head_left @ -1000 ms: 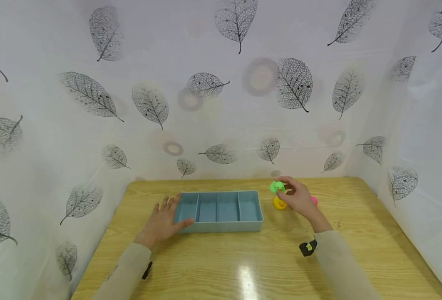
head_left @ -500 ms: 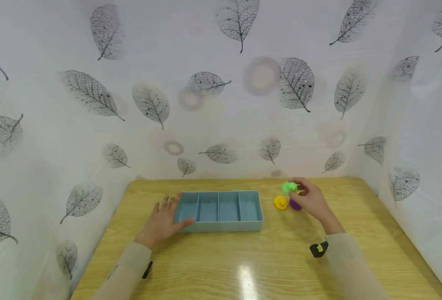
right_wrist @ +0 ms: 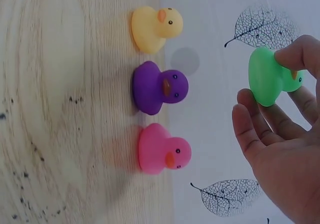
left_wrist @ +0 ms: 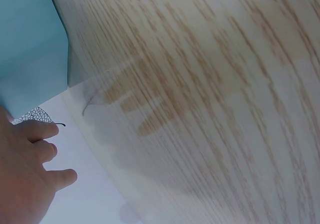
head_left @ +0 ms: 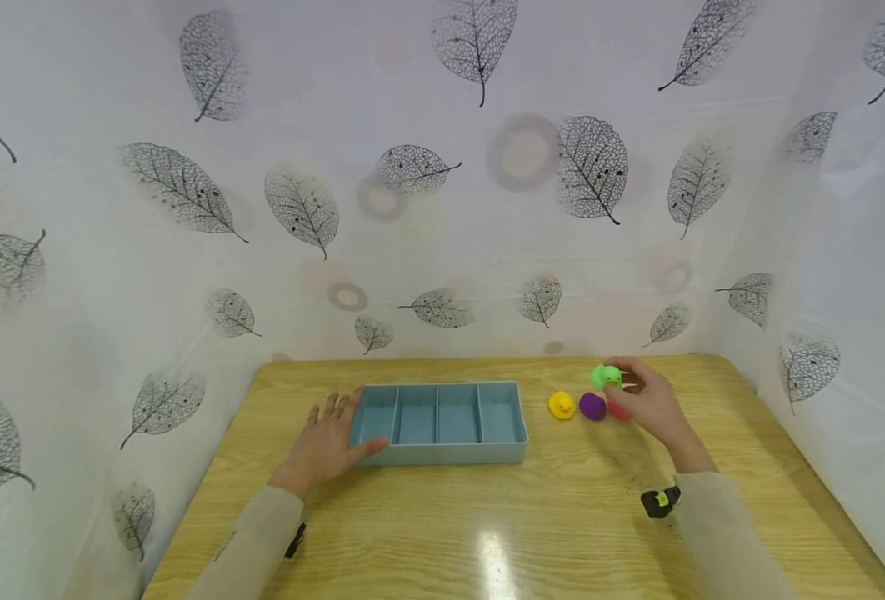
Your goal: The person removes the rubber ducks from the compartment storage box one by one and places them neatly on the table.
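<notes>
A green rubber duck [right_wrist: 264, 77] is pinched between the thumb and fingers of my right hand [head_left: 648, 404], held above the table. Below it stand a yellow duck [head_left: 561, 406], a purple duck [head_left: 592, 407] and a pink duck [head_left: 618, 409], the pink one partly covered by the hand in the head view. At the left end of a blue-grey tray [head_left: 442, 454] with several compartments, my left hand [head_left: 332, 442] rests with fingers spread and touches its edge. In the left wrist view only part of that hand [left_wrist: 27, 169] shows beside the tray's wall [left_wrist: 32, 48].
The wooden table [head_left: 427, 533] ends at a pale curtain [head_left: 442, 250] with leaf prints, which also runs along both sides. Each wrist wears a dark strap with a small device, the right one [head_left: 660, 502] plainer to see. Dark specks mark the table near the right hand.
My right hand has moved to the right with the green duck, from above the yellow duck to above the pink one. The purple duck has come into view. My left hand stays put.
</notes>
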{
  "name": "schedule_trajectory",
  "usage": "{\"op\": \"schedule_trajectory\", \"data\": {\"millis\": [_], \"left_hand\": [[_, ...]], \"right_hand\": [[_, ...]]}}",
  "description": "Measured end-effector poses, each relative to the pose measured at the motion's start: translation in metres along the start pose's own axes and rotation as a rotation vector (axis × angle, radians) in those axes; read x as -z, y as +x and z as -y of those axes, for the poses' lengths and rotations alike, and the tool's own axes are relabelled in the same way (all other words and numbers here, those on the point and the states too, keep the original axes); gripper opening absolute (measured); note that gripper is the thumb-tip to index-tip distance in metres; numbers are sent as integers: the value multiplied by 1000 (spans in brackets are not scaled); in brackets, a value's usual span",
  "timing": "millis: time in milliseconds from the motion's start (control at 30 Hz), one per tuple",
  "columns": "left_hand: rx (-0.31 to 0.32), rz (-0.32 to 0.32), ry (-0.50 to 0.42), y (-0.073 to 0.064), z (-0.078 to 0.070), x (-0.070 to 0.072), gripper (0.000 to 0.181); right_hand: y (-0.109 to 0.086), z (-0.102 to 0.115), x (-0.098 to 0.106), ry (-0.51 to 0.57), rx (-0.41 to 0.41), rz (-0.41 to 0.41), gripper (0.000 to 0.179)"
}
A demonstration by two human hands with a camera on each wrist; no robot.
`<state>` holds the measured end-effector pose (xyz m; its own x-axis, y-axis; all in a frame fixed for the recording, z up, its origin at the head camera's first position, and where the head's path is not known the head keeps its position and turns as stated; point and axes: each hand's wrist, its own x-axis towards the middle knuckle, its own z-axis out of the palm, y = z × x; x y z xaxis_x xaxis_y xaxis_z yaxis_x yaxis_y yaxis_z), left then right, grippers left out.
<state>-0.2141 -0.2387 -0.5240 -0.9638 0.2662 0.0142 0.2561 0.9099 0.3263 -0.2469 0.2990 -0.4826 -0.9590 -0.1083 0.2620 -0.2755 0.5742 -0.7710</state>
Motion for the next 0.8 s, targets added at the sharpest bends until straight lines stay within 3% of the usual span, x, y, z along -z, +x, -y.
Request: {"op": "schedule_trajectory", "data": {"millis": [300,633,800], "left_hand": [[-29,-44,31,1,-1,1,109],[-46,-52,55,1,-1,2,109],[-71,-65,90,0,-2,4,109]], "right_hand": [[-6,-10,14,-21,5,-25,43],[-15,-19,31,-71,-87,-15,47],[-19,-24,38,-82,-89,-35,47]]}}
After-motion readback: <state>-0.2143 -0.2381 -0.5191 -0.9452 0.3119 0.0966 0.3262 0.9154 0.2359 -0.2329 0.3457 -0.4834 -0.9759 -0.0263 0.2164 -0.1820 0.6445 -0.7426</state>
